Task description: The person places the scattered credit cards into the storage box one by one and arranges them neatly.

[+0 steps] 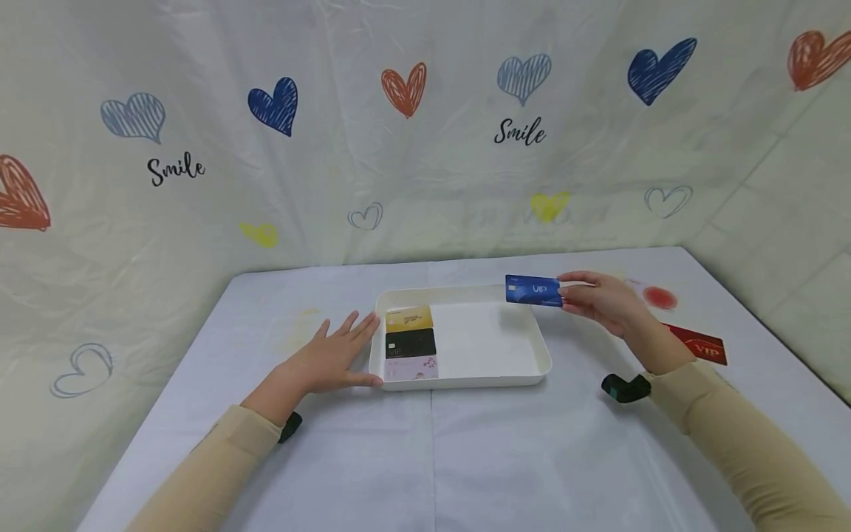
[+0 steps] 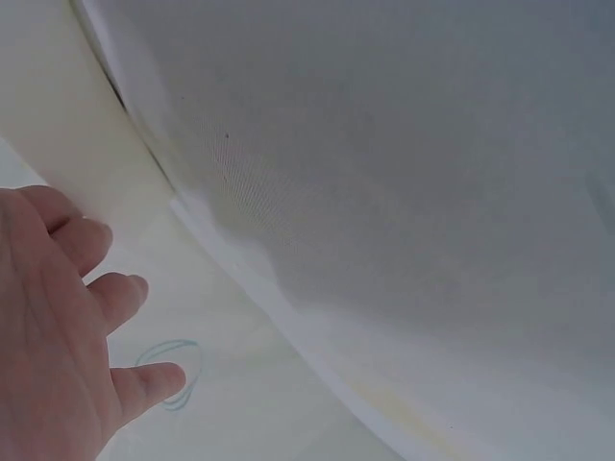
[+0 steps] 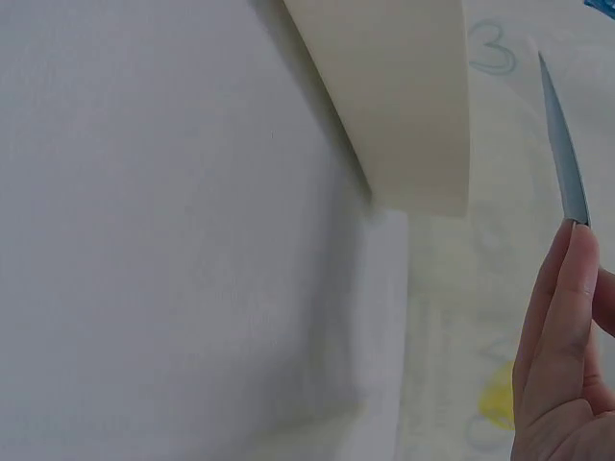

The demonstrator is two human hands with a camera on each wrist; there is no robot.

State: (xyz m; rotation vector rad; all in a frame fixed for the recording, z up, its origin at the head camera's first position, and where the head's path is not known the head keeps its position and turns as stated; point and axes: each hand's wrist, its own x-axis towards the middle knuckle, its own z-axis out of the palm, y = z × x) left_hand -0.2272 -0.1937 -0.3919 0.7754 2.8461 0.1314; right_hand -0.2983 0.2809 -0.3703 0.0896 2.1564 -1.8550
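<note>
A blue VIP card (image 1: 532, 290) is pinched by its right end between the thumb and fingers of my right hand (image 1: 601, 301). It is held over the back right corner of a white tray (image 1: 488, 382); the right wrist view shows the card (image 3: 565, 144) nearly edge-on. My left hand (image 1: 339, 357) lies with fingers spread against the tray's left rim, and its fingers also show in the left wrist view. Inside the tray, along the left side, a gold card (image 1: 408, 318), a black card (image 1: 411, 343) and a pale pink flowered card (image 1: 412, 368) lie in a column.
On the table's right side lies a red VIP card (image 1: 701, 345), partly behind my right forearm. A dark wrist strap piece (image 1: 626, 388) juts from the right sleeve. Behind the white-covered table (image 1: 492, 458) hangs a curtain (image 1: 452, 162) printed with hearts.
</note>
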